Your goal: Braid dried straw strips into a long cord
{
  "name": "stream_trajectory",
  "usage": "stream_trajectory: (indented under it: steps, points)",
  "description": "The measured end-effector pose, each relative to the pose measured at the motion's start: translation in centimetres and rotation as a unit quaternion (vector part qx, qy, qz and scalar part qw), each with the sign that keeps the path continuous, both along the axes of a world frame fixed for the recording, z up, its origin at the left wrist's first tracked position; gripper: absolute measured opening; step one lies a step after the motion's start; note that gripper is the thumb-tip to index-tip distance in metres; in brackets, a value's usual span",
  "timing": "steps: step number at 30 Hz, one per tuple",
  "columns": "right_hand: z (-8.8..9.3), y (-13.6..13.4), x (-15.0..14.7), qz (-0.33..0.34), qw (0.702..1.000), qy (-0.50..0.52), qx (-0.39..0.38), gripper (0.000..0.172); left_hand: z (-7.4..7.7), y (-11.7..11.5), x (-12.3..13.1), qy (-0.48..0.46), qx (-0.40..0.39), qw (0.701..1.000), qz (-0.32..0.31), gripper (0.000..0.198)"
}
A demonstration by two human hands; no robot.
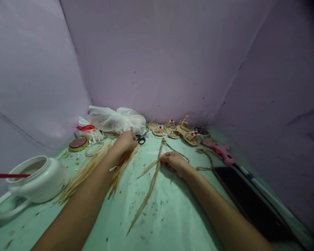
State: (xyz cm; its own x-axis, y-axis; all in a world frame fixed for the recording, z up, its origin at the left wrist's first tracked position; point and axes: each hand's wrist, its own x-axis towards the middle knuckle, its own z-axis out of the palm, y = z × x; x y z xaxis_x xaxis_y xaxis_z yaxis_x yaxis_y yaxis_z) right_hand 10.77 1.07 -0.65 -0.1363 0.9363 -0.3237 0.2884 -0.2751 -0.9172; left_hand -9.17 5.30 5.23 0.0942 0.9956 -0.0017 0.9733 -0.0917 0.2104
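My right hand (173, 161) pinches a braid of dried leaf (161, 150), just where the plaiting ends and loose strips (148, 197) fan out toward me. The plaited part runs away from my fingers, bends at its far end and comes back to the right as a cord. Farther left, my left hand (127, 141) is closed, knuckles up, over the far end of a bundle of dried leaf strips (120, 170). Its fingertips are hidden, so what they grip cannot be made out. Scissors (141, 139) with black handles lie just beyond it.
Small woven pieces with red beads (188, 135) line the back wall near a white plastic bag (117, 118). At left are a white pot (39, 181), a round tin (78, 144) and a ring (94, 149). A pink glue gun (222, 150) and dark phone-like slab (251, 198) lie right.
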Motion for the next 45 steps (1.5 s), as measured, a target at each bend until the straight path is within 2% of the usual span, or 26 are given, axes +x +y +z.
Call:
stream_trajectory:
  steps: [3,6,9,11,13,17,20,22,24,26,28,30,32,34,36,40,41,42,45]
  points:
    - [-0.2,0.1,0.0,-0.004,1.000,0.001,0.003,0.015,-1.4,0.2,0.8,0.022,0.001,0.998,0.051,0.022]
    - [-0.2,0.1,0.0,-0.003,1.000,0.003,0.003,0.016,-2.1,0.3,1.2,0.040,0.006,0.994,0.104,0.021]
    - [-0.1,0.0,0.0,-0.003,1.000,-0.001,0.009,0.016,-2.2,0.6,0.9,0.006,0.007,0.994,0.110,0.016]
    - [0.0,0.0,0.0,-0.002,1.000,-0.002,0.010,0.016,-2.1,1.0,0.3,-0.062,0.006,0.994,0.094,0.011]
    - [0.0,0.0,0.0,-0.001,1.000,0.000,0.011,0.015,-1.7,1.3,-0.2,-0.170,-0.012,0.982,0.084,0.010]
    - [-0.1,0.0,0.0,-0.002,1.000,-0.004,0.012,0.015,-0.5,1.4,-0.9,-0.381,-0.110,0.915,0.078,0.011]
    - [-0.1,0.1,0.0,0.000,1.000,-0.008,0.012,0.015,0.0,1.1,-1.1,-0.434,-0.158,0.885,0.058,0.012]
    - [-0.1,0.1,0.1,0.001,1.000,-0.008,0.013,0.015,0.1,1.1,-1.2,-0.417,-0.157,0.893,0.058,0.014]
    - [-0.1,0.1,0.1,0.002,1.000,-0.007,0.009,0.016,0.3,1.0,-1.4,-0.352,-0.126,0.926,0.058,0.016]
    - [-0.2,0.1,0.1,0.004,1.000,-0.005,0.002,0.016,0.7,0.9,-1.6,-0.233,-0.071,0.969,0.054,0.014]
    - [-0.2,0.1,0.2,0.007,1.000,0.000,-0.001,0.015,1.3,0.5,-1.6,-0.095,-0.015,0.993,0.062,0.012]
    - [-0.2,0.1,0.2,0.009,1.000,0.002,-0.002,0.015,1.7,0.1,-1.5,0.014,0.024,0.996,0.083,0.014]
    - [-0.1,0.1,0.1,0.008,1.000,0.001,-0.002,0.015,1.7,-0.1,-1.2,0.073,0.051,0.991,0.098,0.023]
    - [-0.1,0.1,0.1,0.006,1.000,-0.001,-0.003,0.015,1.5,-0.2,-0.8,0.097,0.072,0.988,0.094,0.036]
    - [-0.2,0.1,0.2,0.005,1.000,-0.001,-0.003,0.014,1.1,-0.3,-0.5,0.096,0.066,0.991,0.070,0.040]
    - [-0.2,0.2,0.2,0.010,1.000,-0.002,0.003,0.014,0.9,-0.9,0.6,0.057,-0.030,0.997,-0.050,0.027]
    - [-0.2,0.2,0.2,0.010,1.000,-0.003,0.004,0.014,0.9,-1.1,0.9,0.059,-0.052,0.995,-0.064,0.025]
    - [-0.1,0.2,0.2,0.010,1.000,-0.004,0.005,0.014,0.7,-1.3,1.2,0.071,-0.064,0.994,-0.060,0.025]
    - [0.0,0.1,0.2,0.004,1.000,-0.004,0.002,0.013,0.1,-1.3,1.9,0.119,-0.047,0.992,0.009,0.025]
